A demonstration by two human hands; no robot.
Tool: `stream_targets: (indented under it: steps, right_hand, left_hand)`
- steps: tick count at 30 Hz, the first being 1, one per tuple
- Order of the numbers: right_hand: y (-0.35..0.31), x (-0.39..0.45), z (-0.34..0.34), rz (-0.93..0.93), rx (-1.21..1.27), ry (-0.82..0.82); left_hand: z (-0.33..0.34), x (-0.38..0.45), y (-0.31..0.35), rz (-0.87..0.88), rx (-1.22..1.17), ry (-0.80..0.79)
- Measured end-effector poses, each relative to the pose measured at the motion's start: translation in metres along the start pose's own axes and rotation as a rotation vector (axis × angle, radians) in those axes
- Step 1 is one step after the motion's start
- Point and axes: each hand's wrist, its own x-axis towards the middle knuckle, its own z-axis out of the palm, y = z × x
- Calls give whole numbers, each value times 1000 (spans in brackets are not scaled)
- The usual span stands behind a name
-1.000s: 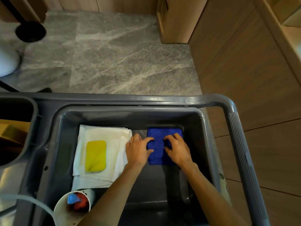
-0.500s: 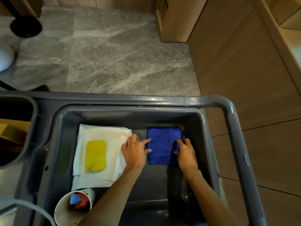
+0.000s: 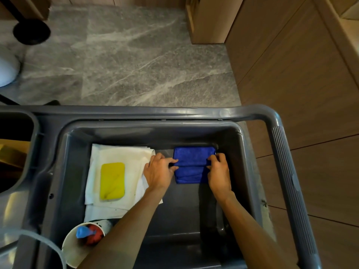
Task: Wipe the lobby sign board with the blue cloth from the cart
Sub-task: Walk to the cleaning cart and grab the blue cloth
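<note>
While the folded blue microfibre cloth [image 3: 191, 165] lies in the grey plastic cart tray [image 3: 250, 171], the left hand [image 3: 158, 172] pinches its left edge and the right hand [image 3: 218, 171] pinches its right edge — the pick-up step. Next, lifting it clear seems needed. No legible writing anywhere — the sign board is out of view.

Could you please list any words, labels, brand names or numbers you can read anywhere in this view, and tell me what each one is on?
None can be read.
The white cup shows a small dark green mark at its rim, too small and cut off to read.
The blue cloth, yellow sponge, white towels and grey cart bin show no print.
</note>
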Motion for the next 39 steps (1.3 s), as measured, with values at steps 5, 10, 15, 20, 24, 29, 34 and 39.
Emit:
stream_targets:
  steps: [5, 10, 15, 20, 24, 29, 34, 39]
  right_hand:
    - [1, -5, -3, -48, -74, -1]
    - [1, -10, -7, -63, -230, -3]
    - [-9, -18, -21, -282, -630, -68]
    - [-30, -27, -30, -342, -520, -33]
    - [-51, -38, -37, -423, -470, -43]
    - [-92, -44, -46, -542, -458, -12]
    - [-142, -57, -57, -680, -421, 4]
    - [-194, -75, -71, -740, -346, -73]
  left_hand:
    - [0, 1, 1, -70, -171, 8]
    - [-2, -12, 4, -152, -325, 49]
    - [-15, -21, 17, -151, -346, 75]
    - [-40, -26, 30, -132, -402, 108]
    - [-64, -27, 41, -95, -379, 124]
    - [-100, -33, 60, -54, -378, 162]
    - [-145, -35, 82, -9, -422, 253]
    - [-209, -32, 106, 79, -499, 299]
